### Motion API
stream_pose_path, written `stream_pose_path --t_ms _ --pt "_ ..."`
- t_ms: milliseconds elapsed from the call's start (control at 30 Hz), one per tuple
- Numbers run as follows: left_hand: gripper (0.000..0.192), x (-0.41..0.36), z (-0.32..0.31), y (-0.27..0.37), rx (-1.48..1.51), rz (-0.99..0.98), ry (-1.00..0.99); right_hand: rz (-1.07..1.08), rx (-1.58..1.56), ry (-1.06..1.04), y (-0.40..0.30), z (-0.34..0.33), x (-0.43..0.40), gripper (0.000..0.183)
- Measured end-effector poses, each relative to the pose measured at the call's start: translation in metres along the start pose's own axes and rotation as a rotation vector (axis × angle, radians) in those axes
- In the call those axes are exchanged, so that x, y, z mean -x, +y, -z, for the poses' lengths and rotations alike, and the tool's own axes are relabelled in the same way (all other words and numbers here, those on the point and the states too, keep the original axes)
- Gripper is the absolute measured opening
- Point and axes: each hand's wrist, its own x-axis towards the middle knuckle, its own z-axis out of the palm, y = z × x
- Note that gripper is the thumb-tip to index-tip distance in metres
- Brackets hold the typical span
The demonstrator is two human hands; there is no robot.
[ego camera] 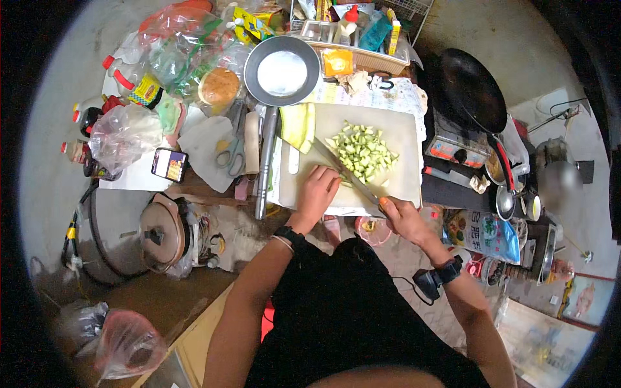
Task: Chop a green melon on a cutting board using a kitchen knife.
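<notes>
My right hand (402,216) grips a kitchen knife (351,175) by its handle, at the near right edge of a pale cutting board (320,116). The blade lies slanted across the board towards the far left. My left hand (318,191) rests on the board left of the blade, its fingers bent; green strips show partly beside its fingertips, and whether it holds any I cannot tell. Diced green vegetable (366,150) is heaped beyond the blade. Larger pale green pieces with rind (297,125) lie at the board's far left corner, by the knife tip.
A frying pan (282,72) stands beyond the board, its handle running along the left side. Scissors (232,157), a rolling pin (252,143) and a phone (169,165) lie further left. At right are a wok (473,89) on a portable stove (458,140) and another knife (449,176).
</notes>
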Motion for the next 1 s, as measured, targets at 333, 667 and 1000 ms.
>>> stream_pose_path --t_ms 333,667,1000 --pt "0.010 0.004 -0.001 -0.001 -0.005 -0.009 0.022 0.044 -0.099 -0.029 0.005 0.019 0.014 0.048" --pt "0.007 0.005 -0.002 -0.005 -0.043 -0.059 0.000 -0.133 -0.041 -0.202 -0.026 0.045 0.005 0.055" --pt "0.005 0.005 -0.001 0.000 -0.043 -0.030 -0.019 -0.030 -0.071 -0.132 0.011 0.024 -0.007 0.053"
